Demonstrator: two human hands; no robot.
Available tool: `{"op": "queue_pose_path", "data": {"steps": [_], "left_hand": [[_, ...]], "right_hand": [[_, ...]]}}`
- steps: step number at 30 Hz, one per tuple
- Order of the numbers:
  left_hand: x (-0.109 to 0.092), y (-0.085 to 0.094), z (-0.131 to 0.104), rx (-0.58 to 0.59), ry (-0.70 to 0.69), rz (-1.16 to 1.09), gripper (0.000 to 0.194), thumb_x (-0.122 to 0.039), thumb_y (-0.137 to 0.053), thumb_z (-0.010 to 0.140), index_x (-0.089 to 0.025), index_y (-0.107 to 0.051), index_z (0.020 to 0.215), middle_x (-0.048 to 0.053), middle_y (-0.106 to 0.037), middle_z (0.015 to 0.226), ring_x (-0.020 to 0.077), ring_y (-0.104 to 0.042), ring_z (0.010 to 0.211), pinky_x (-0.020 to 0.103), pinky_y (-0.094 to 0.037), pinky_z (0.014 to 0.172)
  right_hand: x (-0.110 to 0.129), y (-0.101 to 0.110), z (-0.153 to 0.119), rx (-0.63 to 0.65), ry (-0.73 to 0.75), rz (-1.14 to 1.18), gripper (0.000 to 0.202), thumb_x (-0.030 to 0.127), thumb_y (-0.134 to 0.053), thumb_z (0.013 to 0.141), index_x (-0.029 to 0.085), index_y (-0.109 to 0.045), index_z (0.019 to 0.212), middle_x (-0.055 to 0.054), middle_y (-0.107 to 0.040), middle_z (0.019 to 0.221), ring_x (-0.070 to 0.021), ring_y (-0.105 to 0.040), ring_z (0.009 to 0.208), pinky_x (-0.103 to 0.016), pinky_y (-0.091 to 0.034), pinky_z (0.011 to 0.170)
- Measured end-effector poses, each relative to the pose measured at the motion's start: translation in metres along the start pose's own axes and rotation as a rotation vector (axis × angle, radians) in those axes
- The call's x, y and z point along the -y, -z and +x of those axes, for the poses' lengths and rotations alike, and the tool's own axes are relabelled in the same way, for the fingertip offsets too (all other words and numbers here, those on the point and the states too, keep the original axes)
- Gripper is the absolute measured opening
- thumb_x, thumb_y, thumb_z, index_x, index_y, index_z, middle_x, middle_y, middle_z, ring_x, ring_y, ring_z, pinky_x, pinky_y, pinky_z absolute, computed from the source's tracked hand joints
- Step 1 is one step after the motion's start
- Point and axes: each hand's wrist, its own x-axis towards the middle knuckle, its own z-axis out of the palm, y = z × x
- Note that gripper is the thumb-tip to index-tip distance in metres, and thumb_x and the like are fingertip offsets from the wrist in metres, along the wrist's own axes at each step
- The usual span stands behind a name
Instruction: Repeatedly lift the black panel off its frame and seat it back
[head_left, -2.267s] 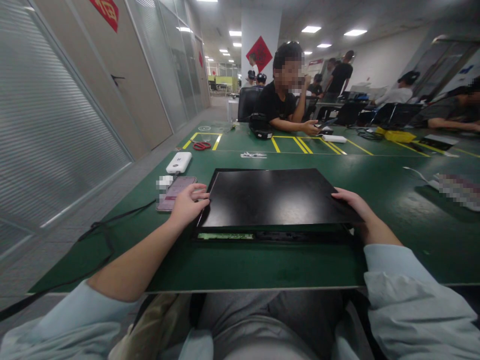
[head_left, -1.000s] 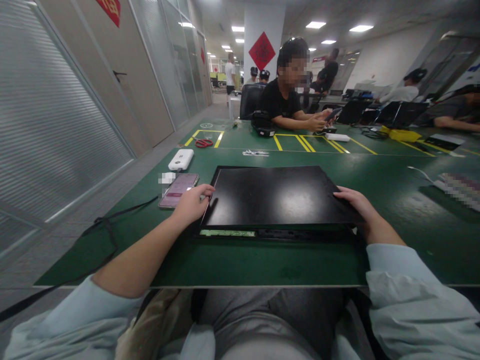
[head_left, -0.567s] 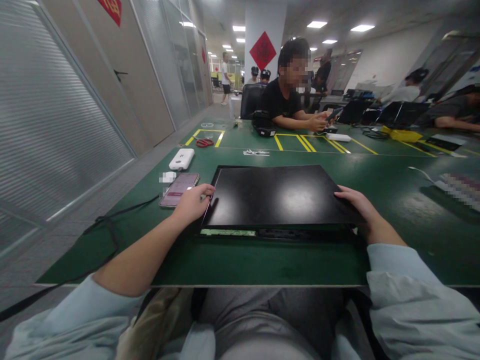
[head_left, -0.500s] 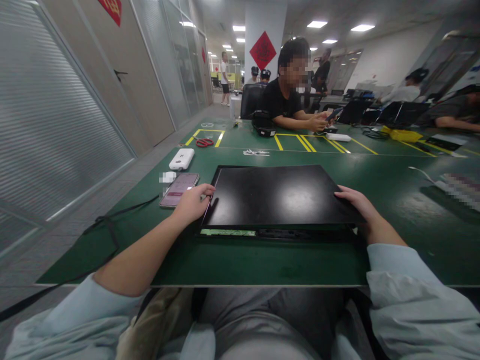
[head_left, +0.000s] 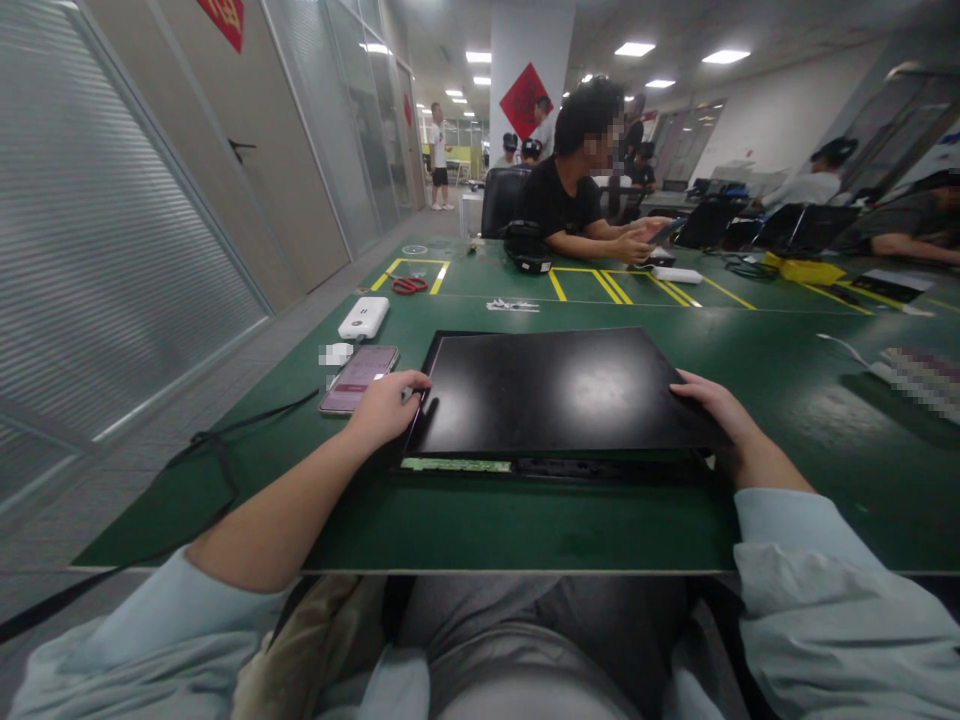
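A glossy black display panel (head_left: 540,390) lies over a black frame on the green table, its near edge slightly raised. In the gap below that edge shows a green circuit board strip (head_left: 456,466) inside the dark frame. My left hand (head_left: 388,408) grips the panel's left edge, thumb and fingers bent round it. On the opposite side my right hand (head_left: 716,412) holds the right edge, its fingers on top near the corner and the rest of the grip hidden. Left of my left hand lies a phone (head_left: 361,380) with its screen lit.
A white power bank (head_left: 364,318) sits behind the phone, and a black strap (head_left: 262,415) runs off the left side. Red scissors (head_left: 409,286) and yellow tape marks lie farther back. A co-worker (head_left: 574,190) sits across the table (head_left: 525,535), beside a black case (head_left: 527,247).
My hands and the panel have hardly moved. The co-worker across the table has turned the head away, and people in the background have shifted.
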Motion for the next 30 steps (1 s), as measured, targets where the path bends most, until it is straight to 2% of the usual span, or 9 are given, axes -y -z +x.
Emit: {"op": "queue_pose_path", "data": {"steps": [18,24,30], "left_hand": [[0.0035,-0.002,-0.0008,0.005,-0.038,0.042,0.021,-0.027,-0.061,0.075,-0.027,-0.075,0.091,0.007,-0.079,0.109,0.0343,-0.07,0.108,0.047,-0.05,0.103],[0.0052,-0.0032,-0.0001,0.006,-0.069,0.069,0.022,-0.027,-0.059,0.077,-0.026,-0.075,0.092,0.009,-0.078,0.109,0.0353,-0.069,0.109,0.048,-0.05,0.102],[0.0069,-0.0043,-0.0008,0.032,-0.116,0.072,0.026,-0.03,-0.052,0.083,-0.023,-0.074,0.095,0.012,-0.076,0.111,0.0358,-0.069,0.109,0.051,-0.05,0.102]], "right_hand": [[0.0043,-0.0053,-0.0091,-0.013,0.036,0.01,0.047,0.031,-0.071,0.075,0.025,-0.074,0.122,-0.003,-0.079,0.101,-0.0282,-0.076,0.088,-0.036,-0.062,0.073],[0.0016,-0.0035,-0.0045,-0.029,0.009,0.039,0.047,0.03,-0.073,0.075,0.025,-0.074,0.121,-0.002,-0.079,0.1,-0.0279,-0.076,0.09,-0.035,-0.062,0.074],[0.0032,-0.0033,-0.0023,-0.047,-0.063,0.08,0.044,0.026,-0.074,0.075,0.024,-0.074,0.12,-0.002,-0.079,0.099,-0.0244,-0.075,0.087,-0.029,-0.06,0.07]]}}
